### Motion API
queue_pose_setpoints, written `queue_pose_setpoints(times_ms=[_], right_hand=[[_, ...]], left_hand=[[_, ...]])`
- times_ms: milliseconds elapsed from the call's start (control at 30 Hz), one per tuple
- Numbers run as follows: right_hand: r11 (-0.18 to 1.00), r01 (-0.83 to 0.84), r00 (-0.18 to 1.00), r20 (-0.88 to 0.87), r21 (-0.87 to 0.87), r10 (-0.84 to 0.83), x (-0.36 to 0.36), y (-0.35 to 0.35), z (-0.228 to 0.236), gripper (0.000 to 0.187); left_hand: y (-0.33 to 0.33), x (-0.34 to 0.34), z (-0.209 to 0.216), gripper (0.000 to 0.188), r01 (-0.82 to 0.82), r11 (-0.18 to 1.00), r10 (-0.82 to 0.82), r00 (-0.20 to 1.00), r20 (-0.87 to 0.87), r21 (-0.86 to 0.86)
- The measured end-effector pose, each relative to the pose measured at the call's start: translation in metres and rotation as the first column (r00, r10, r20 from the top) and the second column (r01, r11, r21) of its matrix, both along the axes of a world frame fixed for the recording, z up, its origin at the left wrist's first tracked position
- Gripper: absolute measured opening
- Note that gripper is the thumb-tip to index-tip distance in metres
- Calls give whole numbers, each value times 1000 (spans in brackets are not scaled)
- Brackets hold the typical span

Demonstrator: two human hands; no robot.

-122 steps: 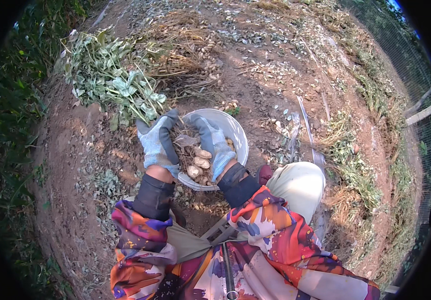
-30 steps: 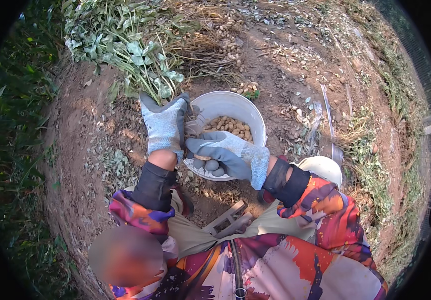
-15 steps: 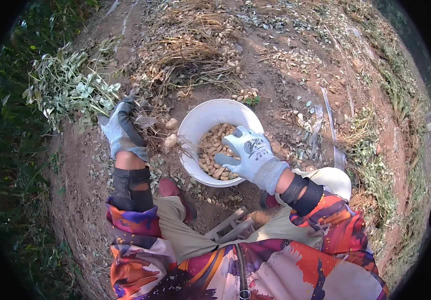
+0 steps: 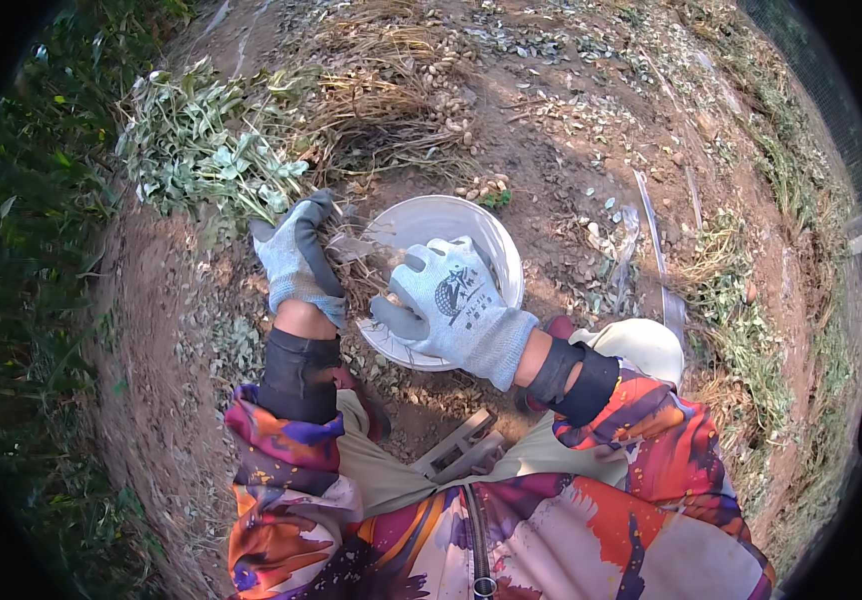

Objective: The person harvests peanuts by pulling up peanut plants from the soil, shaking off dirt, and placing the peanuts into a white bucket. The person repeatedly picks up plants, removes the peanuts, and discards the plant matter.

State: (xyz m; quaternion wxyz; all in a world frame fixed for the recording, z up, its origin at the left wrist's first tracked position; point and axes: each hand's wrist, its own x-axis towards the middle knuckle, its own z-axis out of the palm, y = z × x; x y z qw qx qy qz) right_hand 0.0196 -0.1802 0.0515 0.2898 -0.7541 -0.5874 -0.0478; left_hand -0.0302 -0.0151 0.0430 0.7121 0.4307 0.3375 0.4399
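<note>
In my gloved left hand (image 4: 301, 255) is an uprooted peanut plant (image 4: 216, 150), gripped near the base of its stems. Its wilted green leaves spread to the far left, and its tangled roots (image 4: 354, 248) hang over the left rim of a white bucket (image 4: 508, 250). My gloved right hand (image 4: 456, 305) is above the bucket, close to the roots. Its fingers are curled, with a gap between thumb and forefinger. The hand covers most of the bucket's inside, so the peanuts in it are hidden now.
Dried peanut plants (image 4: 381, 110) lie in a heap beyond the bucket, pods (image 4: 441, 70) showing along their right side. A few loose peanuts (image 4: 481, 187) rest on the soil behind the rim. Plastic film strips (image 4: 656, 240) lie at right; tall green plants (image 4: 41, 230) border the left.
My left hand has brought the peanut plant rightward, so its roots now reach over the bucket. The right hand has moved left from above the peanuts toward the roots.
</note>
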Motion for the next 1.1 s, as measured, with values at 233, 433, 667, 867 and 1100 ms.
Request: queue_pose_setpoints(times_ms=[233, 433, 667, 867, 1100], right_hand=[[988, -32, 952, -297, 149, 75, 11, -24, 6, 22], [986, 105, 983, -136, -132, -123, 28, -23, 8, 35], [975, -181, 252, -953, 127, 171, 10, -3, 1, 59], [986, -140, 808, -565, 90, 166, 6, 2, 4, 38], [992, -121, 965, -236, -24, 112, -4, 2, 15, 23]], left_hand=[[32, -12, 9, 21, -9, 999, 12, 996, -86, 37], [34, -43, 18, 24, 218, 975, -214, 973, 89, -42], [12, -44, 20, 30, 607, 779, -474, 734, 486, -157], [3, -37, 23, 26, 530, 844, -506, 839, 199, -89], [4, -31, 17, 23, 284, 958, -284, 959, -18, 36]])
